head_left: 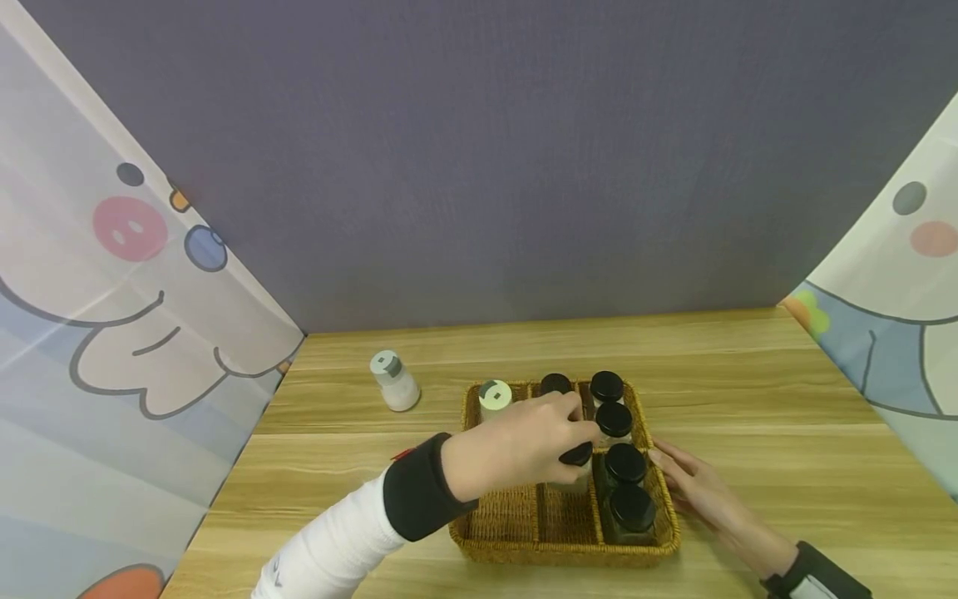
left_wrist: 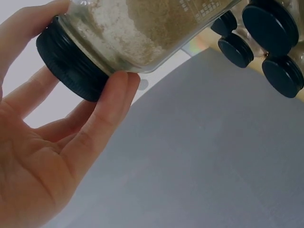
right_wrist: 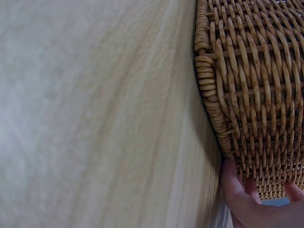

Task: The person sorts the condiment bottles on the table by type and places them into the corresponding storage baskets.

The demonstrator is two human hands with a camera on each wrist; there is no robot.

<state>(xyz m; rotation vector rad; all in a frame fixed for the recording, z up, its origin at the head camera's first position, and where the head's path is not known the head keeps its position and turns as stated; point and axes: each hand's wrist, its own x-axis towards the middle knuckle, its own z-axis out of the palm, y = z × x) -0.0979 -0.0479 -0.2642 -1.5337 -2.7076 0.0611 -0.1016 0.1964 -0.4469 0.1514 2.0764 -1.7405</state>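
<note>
My left hand [head_left: 535, 437] grips a glass jar [left_wrist: 152, 28] by its black lid, fingers and thumb spread round the rim. Pale powder fills part of that jar. In the head view it sits at the middle column of a divided wicker basket [head_left: 569, 553]; whether its base touches the bottom cannot be told. My right hand [head_left: 699, 491] rests against the basket's right wall, its fingertips touching the weave in the right wrist view. Several black-lidded jars [head_left: 632, 507] stand in the right column, and another black-lidded jar [head_left: 555, 383] stands at the back of the middle one.
A white-capped shaker [head_left: 495, 398] stands in the basket's back left compartment. Another white-capped shaker [head_left: 395, 383] is on the wooden table [head_left: 329, 466], left of the basket. A grey panel [head_left: 524, 166] rises behind the table, with cartoon-printed curtains [head_left: 135, 333] at both sides.
</note>
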